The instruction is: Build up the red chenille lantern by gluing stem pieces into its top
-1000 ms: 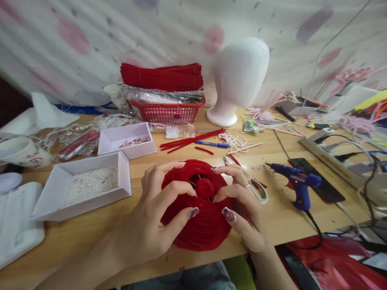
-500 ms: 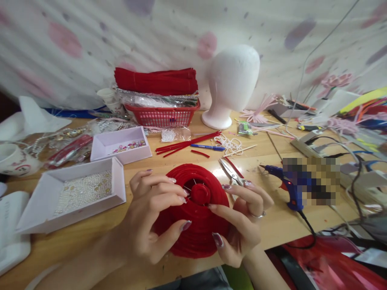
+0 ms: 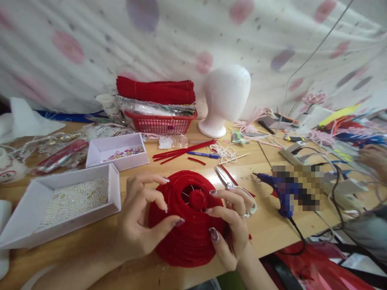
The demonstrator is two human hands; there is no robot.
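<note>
A red ribbed dome-shaped lantern piece (image 3: 187, 231) with a round red hub (image 3: 197, 199) and thin wire spokes sits on the wooden table (image 3: 272, 229) near its front edge. My left hand (image 3: 142, 225) holds its left side, thumb pressed on the ribs, fingers curled above the rim. My right hand (image 3: 231, 225) grips the right side, fingertips touching the rim by the hub, a ring on one finger. Scissors (image 3: 229, 185) lie just behind my right hand.
A blue glue gun (image 3: 279, 191) lies to the right with its cord running off the edge. Two white trays (image 3: 113, 201) (image 3: 90, 155) of beads stand at left. A red basket (image 3: 160, 121), a white foam head (image 3: 225, 98), red sticks (image 3: 184, 150) and cables fill the back. Another person's hand (image 3: 373, 155) is at far right.
My left fingers have lifted off the hub and curled back above the rim. My right fingers have closed in on the rim. The view has shifted right.
</note>
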